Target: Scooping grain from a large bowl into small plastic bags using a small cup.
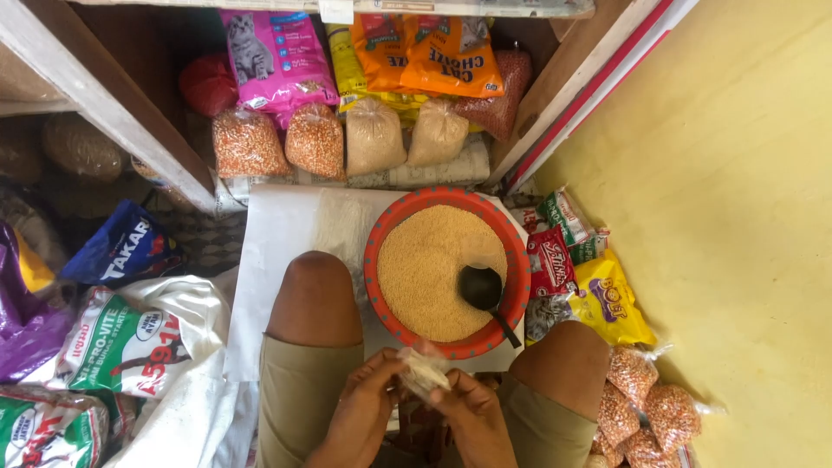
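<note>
Low in the view, between my knees, my left hand [368,407] and my right hand [472,414] both pinch a small crumpled clear plastic bag [422,371]. Just beyond them stands a round orange bowl [373,251] filled with fine yellow grain [420,269]. A black ladle [482,290] lies in the grain at the right side, its handle resting over the rim toward my right knee. The bowl sits on a white sheet [277,234].
Filled clear bags of grain [316,139] line the shelf behind the bowl, with pink and orange feed packets [277,56] above. Printed sacks [121,342] lie at left. Small packets [607,299] and orange grain bags [646,407] lie by the yellow wall [737,217].
</note>
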